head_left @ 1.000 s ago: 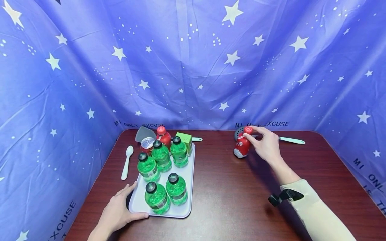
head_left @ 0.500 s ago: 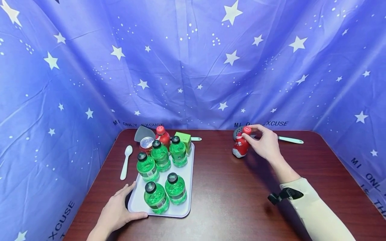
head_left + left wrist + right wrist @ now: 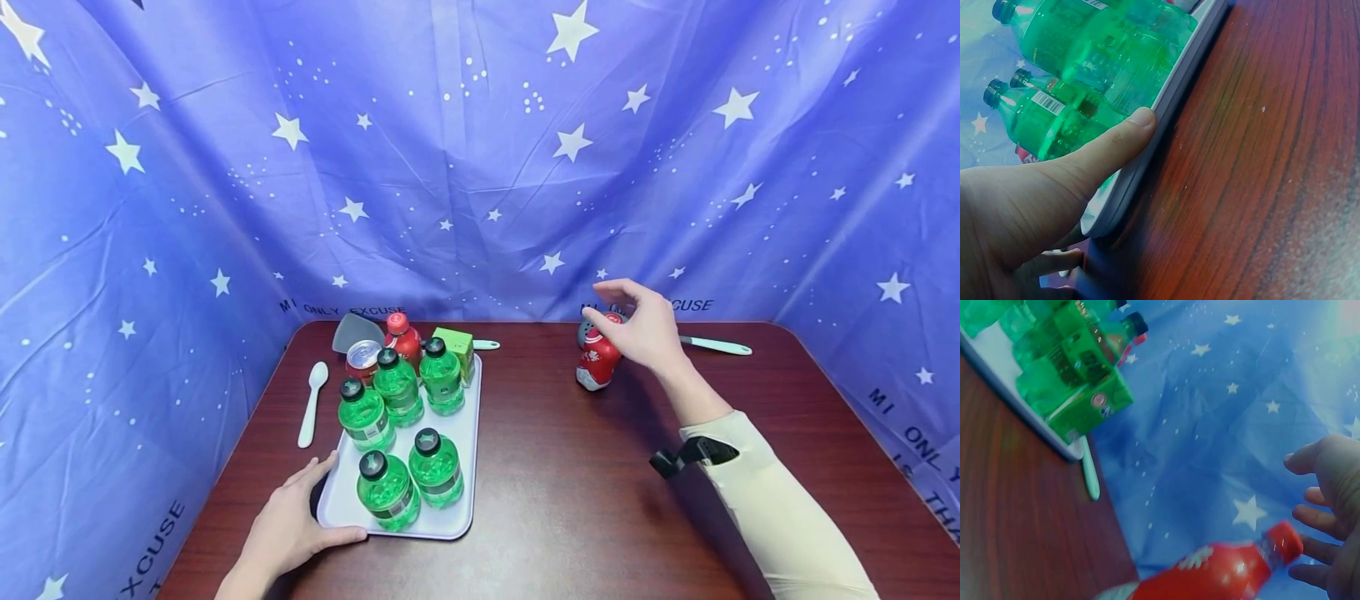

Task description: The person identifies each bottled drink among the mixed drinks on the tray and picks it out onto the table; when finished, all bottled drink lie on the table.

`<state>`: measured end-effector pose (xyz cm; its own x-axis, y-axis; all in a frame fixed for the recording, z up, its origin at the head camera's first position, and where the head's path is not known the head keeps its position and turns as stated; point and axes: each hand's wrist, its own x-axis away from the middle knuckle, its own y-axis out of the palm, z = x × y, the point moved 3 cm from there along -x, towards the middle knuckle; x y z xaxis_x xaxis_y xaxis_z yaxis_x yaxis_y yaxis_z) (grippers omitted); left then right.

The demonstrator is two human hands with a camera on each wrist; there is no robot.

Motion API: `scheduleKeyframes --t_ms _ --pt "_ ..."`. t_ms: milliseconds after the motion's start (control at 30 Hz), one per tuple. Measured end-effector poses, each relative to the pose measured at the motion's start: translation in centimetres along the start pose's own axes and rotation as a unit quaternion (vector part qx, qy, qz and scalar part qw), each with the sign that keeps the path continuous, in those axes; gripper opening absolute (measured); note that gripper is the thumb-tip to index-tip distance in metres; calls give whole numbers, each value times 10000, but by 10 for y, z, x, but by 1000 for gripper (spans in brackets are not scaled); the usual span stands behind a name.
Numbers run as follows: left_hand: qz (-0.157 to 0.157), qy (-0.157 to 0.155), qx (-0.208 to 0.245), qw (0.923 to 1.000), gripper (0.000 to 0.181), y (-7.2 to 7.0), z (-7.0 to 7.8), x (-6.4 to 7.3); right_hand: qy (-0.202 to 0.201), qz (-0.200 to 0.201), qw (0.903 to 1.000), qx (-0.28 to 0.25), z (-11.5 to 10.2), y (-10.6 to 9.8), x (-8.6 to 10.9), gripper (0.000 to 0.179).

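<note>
On the table's right half stands a red plastic bottle with a red cap, white markings and a silvery-white lower part. My right hand hovers right at the bottle's top, thumb and fingers spread apart; in the right wrist view the red cap lies beside the fingertips. My left hand rests at the near-left corner of a white tray, its straight thumb along the front rim and its fingers along the left side. On the tray stand several green bottles with black caps, a red can, another red bottle and a green carton.
A white spoon lies left of the tray. Behind the tray lies a grey spatula with a pale handle. A pale-handled utensil with a grey perforated head lies behind the right-hand bottle. A starry blue cloth encloses the table.
My right hand has let go of the red bottle's cap and lifted slightly up and left, fingers spreading. The bottle stays standing. My left hand has stayed at the tray corner.
</note>
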<state>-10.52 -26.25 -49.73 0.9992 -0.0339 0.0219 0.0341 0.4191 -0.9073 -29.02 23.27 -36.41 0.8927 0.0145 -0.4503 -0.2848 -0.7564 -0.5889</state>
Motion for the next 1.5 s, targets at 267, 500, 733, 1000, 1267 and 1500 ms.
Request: scheduleKeyframes --t_ms 267,500,733,1000,1267,1500 --pt "-6 5 6 10000 129 0 -1 0 -363 -97 9980 -507 -34 15 -12 36" --pt "-34 -53 -11 10000 129 0 -1 -2 -713 -416 9894 -1193 -62 37 -15 40" --pt "-98 -199 -22 9998 131 -1 -1 -4 -907 -640 9784 -1744 -89 59 -13 43" --pt "12 -235 -61 9997 132 0 -4 -3 -1038 -983 9737 -1775 -105 96 -4 44" --pt "96 -152 -3 9998 130 1 -3 -3 -1042 -1170 9739 -1643 -115 120 7 47" --pt "-20 -235 -17 9997 131 -1 -3 -2 -1199 -1195 9772 -1285 -115 140 19 49"
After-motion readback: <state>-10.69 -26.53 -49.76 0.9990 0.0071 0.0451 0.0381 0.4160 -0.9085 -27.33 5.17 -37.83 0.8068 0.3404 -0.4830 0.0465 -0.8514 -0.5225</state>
